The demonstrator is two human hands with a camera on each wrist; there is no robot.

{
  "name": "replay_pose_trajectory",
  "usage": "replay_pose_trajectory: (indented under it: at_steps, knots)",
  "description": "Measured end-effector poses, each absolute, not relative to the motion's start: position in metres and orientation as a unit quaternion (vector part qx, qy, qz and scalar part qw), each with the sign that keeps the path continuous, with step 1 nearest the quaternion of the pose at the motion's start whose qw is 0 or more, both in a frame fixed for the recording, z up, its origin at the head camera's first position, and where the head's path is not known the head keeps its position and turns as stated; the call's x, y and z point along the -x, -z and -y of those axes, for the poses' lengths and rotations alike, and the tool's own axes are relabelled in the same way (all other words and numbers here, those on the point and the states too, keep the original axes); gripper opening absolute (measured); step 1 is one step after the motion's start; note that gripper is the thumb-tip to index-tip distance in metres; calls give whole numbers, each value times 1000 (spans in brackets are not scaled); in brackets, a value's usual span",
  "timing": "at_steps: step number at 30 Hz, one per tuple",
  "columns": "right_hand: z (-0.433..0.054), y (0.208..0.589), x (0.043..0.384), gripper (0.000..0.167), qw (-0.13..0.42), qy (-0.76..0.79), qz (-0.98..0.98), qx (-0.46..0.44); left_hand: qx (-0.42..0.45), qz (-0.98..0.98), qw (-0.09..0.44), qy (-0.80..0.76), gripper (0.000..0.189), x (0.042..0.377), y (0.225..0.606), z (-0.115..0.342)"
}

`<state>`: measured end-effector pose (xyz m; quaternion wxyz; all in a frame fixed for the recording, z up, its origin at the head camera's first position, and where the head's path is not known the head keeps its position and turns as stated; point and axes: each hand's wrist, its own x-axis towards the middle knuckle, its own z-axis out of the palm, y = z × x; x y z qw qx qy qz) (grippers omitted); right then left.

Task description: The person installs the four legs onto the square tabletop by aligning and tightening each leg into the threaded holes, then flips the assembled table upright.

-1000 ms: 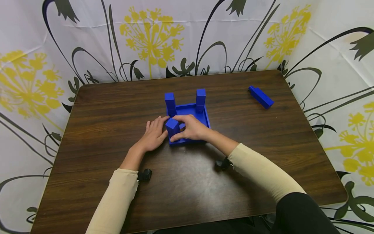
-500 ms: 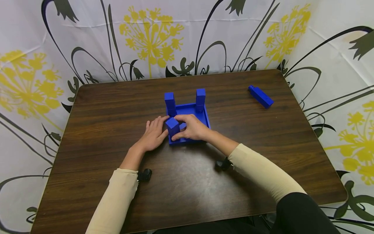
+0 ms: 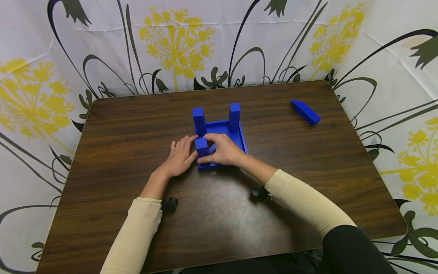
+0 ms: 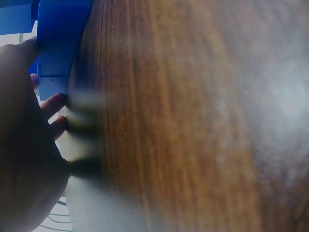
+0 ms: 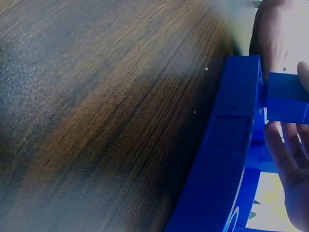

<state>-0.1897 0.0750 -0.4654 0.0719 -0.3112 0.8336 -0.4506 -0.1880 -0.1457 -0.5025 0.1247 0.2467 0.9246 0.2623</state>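
Note:
A square blue tabletop point(image 3: 219, 130) lies with its rimmed side up. At its near left corner stands a blue leg point(image 3: 202, 147), which my right hand point(image 3: 226, 150) pinches between thumb and fingers. The right wrist view shows this leg point(image 5: 288, 99) seated close against the tabletop's inner face. My left hand point(image 3: 178, 156) lies flat on the outer left side, fingers spread, with fingertips at the tabletop's edge point(image 4: 60, 48). Two more legs, the far left leg point(image 3: 199, 120) and the far right leg point(image 3: 234, 116), stand upright at the back corners.
A loose blue leg point(image 3: 305, 113) with a narrow round end lies on its side at the back right of the brown wooden table point(image 3: 137, 118). Behind it hangs a flower-patterned curtain point(image 3: 212, 42). Small black wrist cameras sit below both hands.
The leg in my right hand has turned about its upright axis, from corner-forward to flat side forward. My right fingers shifted slightly with it. The left hand has stayed in place.

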Motion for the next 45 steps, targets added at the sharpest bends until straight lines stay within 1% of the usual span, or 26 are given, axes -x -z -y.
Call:
replay_pose_trajectory:
  at_steps: [6,10,13,23,29,33,38,45]
  knots:
    - [-75,464,189,49,67,435,-842,310,-246,-924,125,-263,59,188,501,145]
    - [-76,463,190,58,72,426,-846,314,-246,-924,125,-264,59,188,501,145]
    - [-78,462,193,64,98,445,-830,322,-245,-924,125,-263,59,188,501,146]
    - [-86,455,200,70,195,485,-776,353,-250,-922,124,-268,59,188,502,146]
    - [-90,455,205,69,257,517,-718,388,-254,-922,116,-270,59,188,502,146]
    - [-90,456,207,63,280,549,-676,404,-257,-921,113,-270,58,189,504,146]
    - [-90,457,208,58,289,562,-658,409,-256,-922,115,-267,58,190,505,147]
    - [-90,454,207,57,288,557,-675,389,-252,-922,119,-269,58,189,505,147]
